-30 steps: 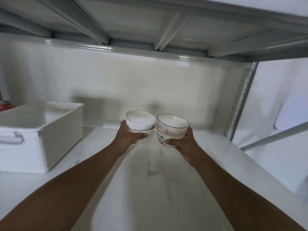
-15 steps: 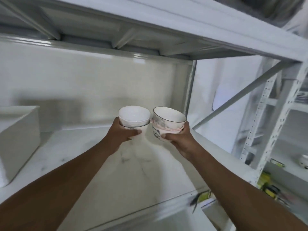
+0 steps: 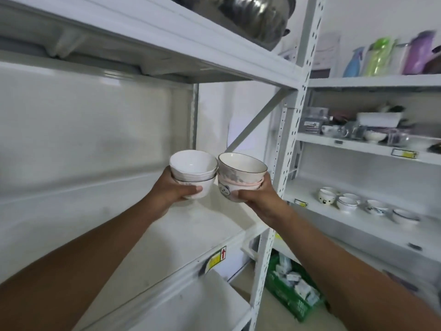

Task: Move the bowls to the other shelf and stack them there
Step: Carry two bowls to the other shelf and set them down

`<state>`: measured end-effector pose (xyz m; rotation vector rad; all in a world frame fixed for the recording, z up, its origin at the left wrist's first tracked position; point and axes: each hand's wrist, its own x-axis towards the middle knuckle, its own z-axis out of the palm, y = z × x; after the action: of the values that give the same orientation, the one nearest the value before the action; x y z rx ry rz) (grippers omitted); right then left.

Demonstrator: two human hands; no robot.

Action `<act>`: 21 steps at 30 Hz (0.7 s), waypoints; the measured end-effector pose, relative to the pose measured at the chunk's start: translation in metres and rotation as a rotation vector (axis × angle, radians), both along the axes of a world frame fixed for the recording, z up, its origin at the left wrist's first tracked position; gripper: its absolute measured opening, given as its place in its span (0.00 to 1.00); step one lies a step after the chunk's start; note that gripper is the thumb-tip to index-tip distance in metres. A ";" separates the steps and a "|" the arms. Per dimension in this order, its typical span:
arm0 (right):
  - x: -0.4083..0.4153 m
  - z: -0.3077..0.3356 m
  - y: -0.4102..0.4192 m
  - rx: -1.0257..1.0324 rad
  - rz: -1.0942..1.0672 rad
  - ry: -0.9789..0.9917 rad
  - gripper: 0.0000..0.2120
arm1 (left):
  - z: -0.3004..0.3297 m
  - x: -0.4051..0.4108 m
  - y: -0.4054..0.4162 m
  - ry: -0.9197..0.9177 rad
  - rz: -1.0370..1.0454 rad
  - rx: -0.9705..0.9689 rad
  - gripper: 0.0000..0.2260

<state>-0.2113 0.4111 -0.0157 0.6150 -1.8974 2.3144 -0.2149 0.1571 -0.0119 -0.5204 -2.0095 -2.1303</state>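
Two short stacks of bowls sit side by side at the centre of the view, held in the air above the white shelf board [image 3: 181,237] of the near rack. Your left hand [image 3: 171,192] curls round the white stack [image 3: 193,172], thumb across the front of the lower bowl, whose rim carries a dark line; a plain white bowl nests in it. Your right hand [image 3: 259,198] grips the patterned stack [image 3: 241,174], thumb pressed below a bear face printed on the lower, pink-rimmed bowl, with a grey-mottled, dark-rimmed bowl nested above. The two stacks touch or nearly touch at their rims; which cannot be told. At three o'clock from the stacks stands the perforated white upright [image 3: 285,149] of the rack, with a diagonal brace [image 3: 253,125] running up behind them. Beyond the upright, at four o'clock, a lower shelf [image 3: 358,225] of the neighbouring rack carries a row of small bowls [image 3: 347,204], standing singly, one with a face on its side. At two o'clock a higher shelf holds blurred crockery and boxes [image 3: 372,127], and at one o'clock coloured bottles [image 3: 379,58] stand on the shelf above that. A metal pot [image 3: 257,17] rests at twelve o'clock on the top board. At five o'clock a green crate [image 3: 290,292] sits on the floor.
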 end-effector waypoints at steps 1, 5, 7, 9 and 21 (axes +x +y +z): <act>0.000 -0.001 0.013 -0.008 -0.025 -0.019 0.44 | 0.000 -0.003 0.013 -0.003 -0.013 0.002 0.29; 0.008 -0.004 0.064 -0.047 -0.119 -0.076 0.52 | 0.000 -0.010 0.065 -0.008 -0.106 0.007 0.28; 0.016 -0.005 0.091 -0.062 -0.168 -0.082 0.52 | 0.000 -0.015 0.090 -0.014 -0.175 -0.008 0.30; 0.024 -0.007 0.117 -0.065 -0.204 -0.082 0.51 | 0.001 -0.020 0.114 -0.018 -0.230 -0.027 0.35; 0.039 -0.015 0.253 -0.083 -0.344 -0.074 0.45 | 0.000 -0.037 0.251 -0.046 -0.424 -0.064 0.40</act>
<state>-0.1724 0.6639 -0.0303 0.1767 -1.7601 2.2033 -0.2520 0.4080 -0.0121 -0.9951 -2.1530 -2.3248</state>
